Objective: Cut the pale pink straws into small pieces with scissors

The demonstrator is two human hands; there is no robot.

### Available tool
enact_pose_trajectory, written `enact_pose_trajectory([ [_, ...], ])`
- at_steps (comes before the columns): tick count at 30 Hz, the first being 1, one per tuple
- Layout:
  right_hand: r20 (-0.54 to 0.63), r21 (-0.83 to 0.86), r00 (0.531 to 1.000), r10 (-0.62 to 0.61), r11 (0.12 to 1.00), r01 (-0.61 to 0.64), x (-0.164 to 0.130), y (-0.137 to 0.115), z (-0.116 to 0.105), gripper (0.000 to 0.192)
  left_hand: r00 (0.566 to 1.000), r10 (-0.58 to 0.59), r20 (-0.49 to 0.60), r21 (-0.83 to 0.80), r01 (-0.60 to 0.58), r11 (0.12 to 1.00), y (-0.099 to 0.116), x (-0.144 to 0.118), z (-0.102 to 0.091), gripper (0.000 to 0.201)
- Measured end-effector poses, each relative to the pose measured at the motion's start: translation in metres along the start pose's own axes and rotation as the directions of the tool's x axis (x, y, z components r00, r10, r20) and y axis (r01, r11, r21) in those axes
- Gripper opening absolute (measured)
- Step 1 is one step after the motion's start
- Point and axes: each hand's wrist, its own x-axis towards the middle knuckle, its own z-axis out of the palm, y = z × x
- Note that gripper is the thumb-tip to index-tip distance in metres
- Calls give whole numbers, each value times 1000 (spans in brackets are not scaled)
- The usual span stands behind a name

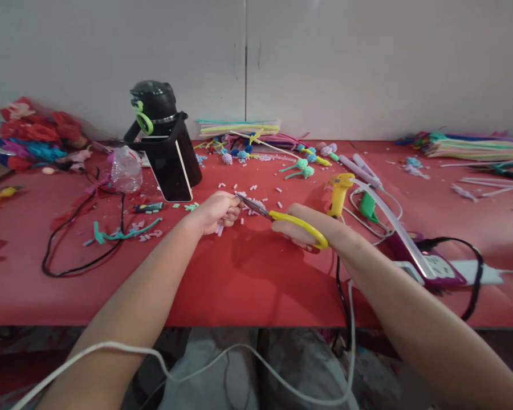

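Note:
My right hand [297,226] grips yellow-handled scissors [301,220], their blades pointing left. The blade tips reach the fingertips of my left hand [221,210], which is closed in a pinch. Lilac pipe cleaner ends [219,230] poke out below the left fingers; the rest is hidden by the hand. Short lilac cut pieces [256,206] lie scattered on the red table around the blades. A few mint-green bits [191,207] lie just left of my left hand.
A phone [171,168] leans on a black bottle [154,102]. Pipe cleaner bundles [239,128] and small fuzzy shapes [302,166] lie at the back. On the right are a yellow glue gun [338,193], a clear glue stick [393,222] and a purple power strip [447,267]. A white cable [239,345] crosses my lap.

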Motion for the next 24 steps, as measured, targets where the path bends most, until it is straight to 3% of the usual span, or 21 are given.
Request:
enact_pose_trajectory([
  [9, -62, -45, 998, 11, 999, -14, 6, 5, 9, 50, 1000, 3, 25, 66, -4, 998, 3, -5, -1, 36],
  [14, -44, 150, 999, 16, 989, -9, 7, 20, 12, 50, 999, 28, 19, 131, -30, 991, 4, -10, -4, 34],
  [19, -163, 338, 987, -5, 939, 60, 7, 25, 12, 59, 990, 57, 128, 186, -81, 979, 0, -20, 8, 33],
  [24, -328, 424, 939, -104, 872, 245, 12, 17, 19, 42, 942, 55, 331, 258, -147, 955, -11, -25, 24, 23],
])
